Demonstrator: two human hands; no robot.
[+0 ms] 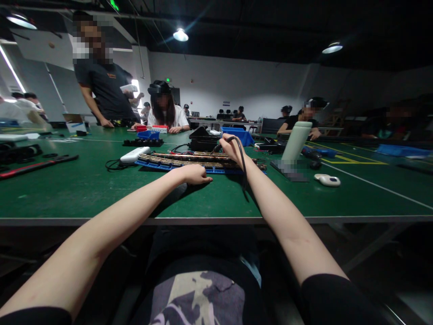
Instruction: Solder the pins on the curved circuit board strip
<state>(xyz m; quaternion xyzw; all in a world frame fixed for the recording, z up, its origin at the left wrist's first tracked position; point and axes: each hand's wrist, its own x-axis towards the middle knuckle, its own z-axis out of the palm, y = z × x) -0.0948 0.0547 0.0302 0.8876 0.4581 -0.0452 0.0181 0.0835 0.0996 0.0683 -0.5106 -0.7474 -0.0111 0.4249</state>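
On the green table (111, 198) lies a long blue tray (158, 167) bearing a row of thin, brass-coloured strips (162, 158). My left hand (196, 174) rests at the tray's front edge, its fingers curled together; whether anything is inside them is hidden. Over the tray's right half, my right hand (231, 146) is closed around a dark, pen-like tool (217, 148), whose tip points down and left toward the strips. A black cable (242, 158) loops from that tool over my right wrist and down to the table.
A white device (135, 155) with a black cord sits left of the tray. Rightward stand a pale green bottle (297, 142) and a small white case (327, 180). Behind are a black box (203, 141) and blue bin (238, 135). A red-black tool (40, 167) lies left. People are across the table.
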